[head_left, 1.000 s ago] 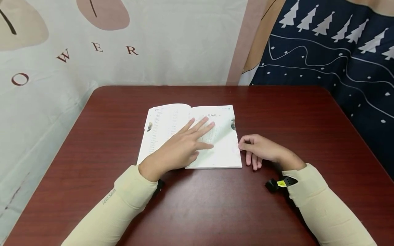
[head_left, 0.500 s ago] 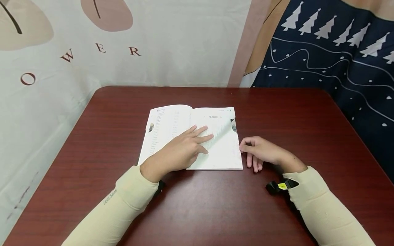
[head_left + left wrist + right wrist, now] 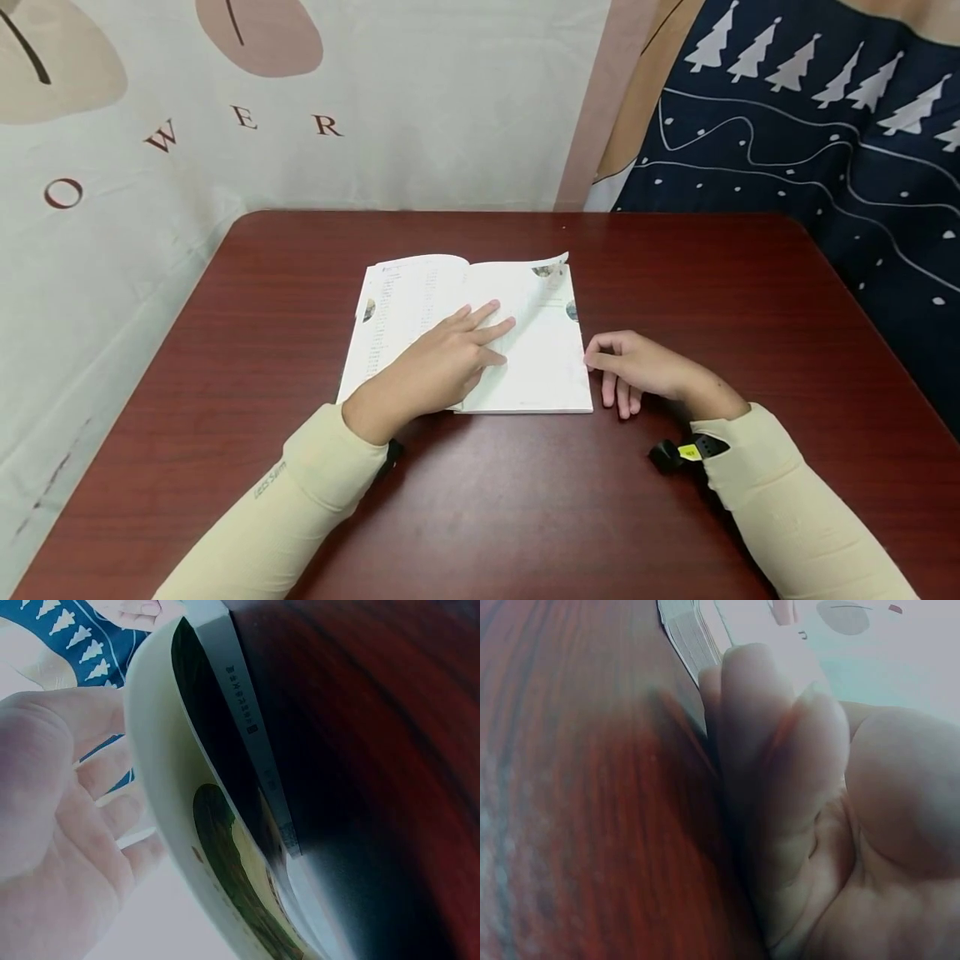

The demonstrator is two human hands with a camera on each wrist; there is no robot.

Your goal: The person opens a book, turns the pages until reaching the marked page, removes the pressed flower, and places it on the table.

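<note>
An open book point(image 3: 540, 387) lies on the table, with printed text on its left page. My left hand point(image 3: 442, 358) lies across the middle of the book, its fingers spread on the right page point(image 3: 510, 287). That page bows up, and its top right corner lifts, showing the sheet beneath. In the left wrist view the left hand point(image 3: 60, 810) is beside a curved page point(image 3: 157, 742) with a dark green picture on it. My right hand point(image 3: 645, 362) rests on the table, loosely curled, thumb and index fingertip right at the book's right edge. The right wrist view shows its bent fingers close to the page block point(image 3: 690, 634).
The book stands on a dark red-brown wooden table point(image 3: 525, 500). Behind are a pale cloth point(image 3: 450, 100) with letters and a navy cloth point(image 3: 750, 125) with white trees. A black wrist camera point(image 3: 667, 457) hangs under the right sleeve.
My left hand has drawn back slightly towards the left, its fingers closer together. The right page's corner has risen and curled, uncovering the sheet below. The right hand stays by the book's edge.
</note>
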